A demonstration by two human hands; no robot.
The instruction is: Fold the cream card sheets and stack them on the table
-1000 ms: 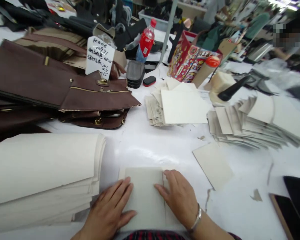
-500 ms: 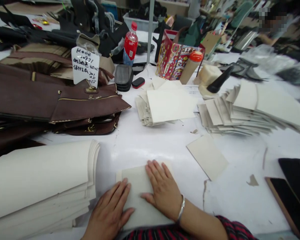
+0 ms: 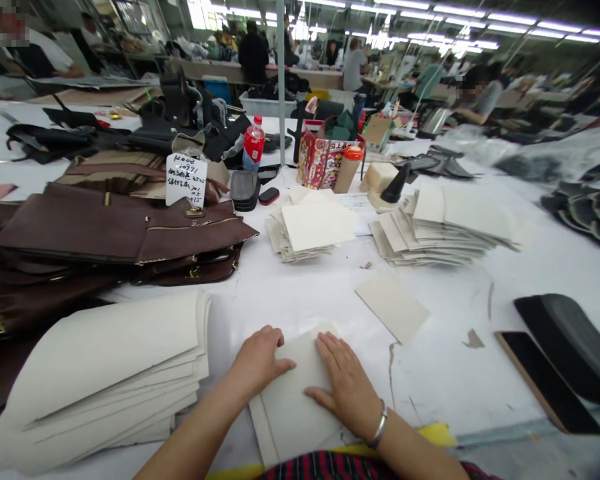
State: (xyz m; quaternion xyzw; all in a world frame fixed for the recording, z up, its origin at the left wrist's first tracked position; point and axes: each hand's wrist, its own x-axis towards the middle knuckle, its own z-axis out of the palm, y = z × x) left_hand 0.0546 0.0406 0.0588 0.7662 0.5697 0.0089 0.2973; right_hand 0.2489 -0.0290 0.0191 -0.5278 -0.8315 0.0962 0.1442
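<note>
Presumably to prevent slipping, the right hand (image 3: 349,390) lies spread flat on the pale card (image 3: 297,420) at the surface's (image 3: 325,293) near edge. The left hand (image 3: 260,360) curls at the card's far left corner; whether it pinches cannot be determined.

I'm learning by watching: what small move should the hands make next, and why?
Probably slide the left hand down the sheet's left edge to square it. That hand is at the upper left edge, a paler strip shows along that side, and the right hand lies spread on the sheet, so it could steady it.
</note>
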